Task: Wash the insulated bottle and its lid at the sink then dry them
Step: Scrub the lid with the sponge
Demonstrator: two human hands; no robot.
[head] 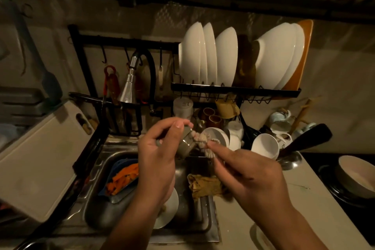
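The left hand (pixel 160 148) holds the lid (pixel 185 144) above the sink (pixel 97 168). Its fingers (pixel 178 124) are curled round the lid's wall, and the open side is tilted toward the right hand (pixel 249 174). This tilt appears intended to expose the inner face for cleaning. The right hand pinches a sudsy scrubber (pixel 203 142) between thumb and fingertips and presses it against the lid's mouth. Both items are held over the basin, probably so that suds and runoff fall into the sink and not onto the table (pixel 253 207). The tap (pixel 129 87) hangs behind and to the left of the lid, and no water stream is visible. A plate (pixel 168 209) and a crumpled rag (pixel 203 186) lie in the basin below the hands. The rack (pixel 235 89) above carries upright plates. The bottle cannot be identified among the crockery. Judged stage: lid washing in progress, with rinsing and drying not yet done.
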